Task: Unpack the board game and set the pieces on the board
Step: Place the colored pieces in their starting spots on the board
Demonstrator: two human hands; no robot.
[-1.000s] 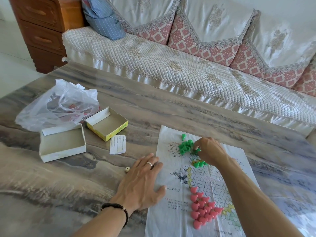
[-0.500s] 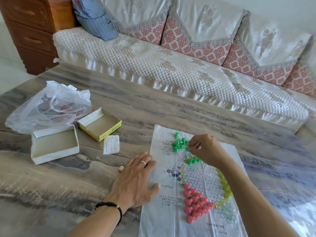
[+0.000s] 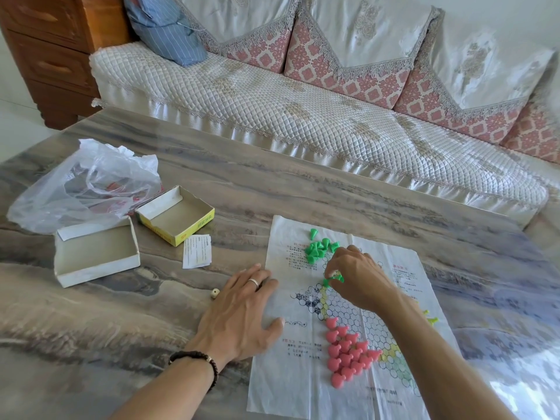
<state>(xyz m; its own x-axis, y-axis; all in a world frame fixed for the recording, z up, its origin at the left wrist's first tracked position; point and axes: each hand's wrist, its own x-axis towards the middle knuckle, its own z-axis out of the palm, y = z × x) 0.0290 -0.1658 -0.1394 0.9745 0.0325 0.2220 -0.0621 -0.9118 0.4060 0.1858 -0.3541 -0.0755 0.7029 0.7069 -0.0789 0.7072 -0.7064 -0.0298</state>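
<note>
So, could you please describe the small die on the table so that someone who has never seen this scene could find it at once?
Start at the paper game board spread on the marbled table, then move to the left hand pressing flat on the board's left edge. Just left of that hand's fingers, on bare tabletop, sits the die. It is a lone cream cube, unlike the green and pink cone-shaped pieces on the board.

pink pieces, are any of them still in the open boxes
No, the pink pieces all lie clustered on the paper board, and both open boxes show bare insides.

Two bare forearms, silver ring (image 3: pixel 253 282) on left hand (image 3: pixel 239 316), dark beaded bracelet (image 3: pixel 198 360) at left wrist
</note>
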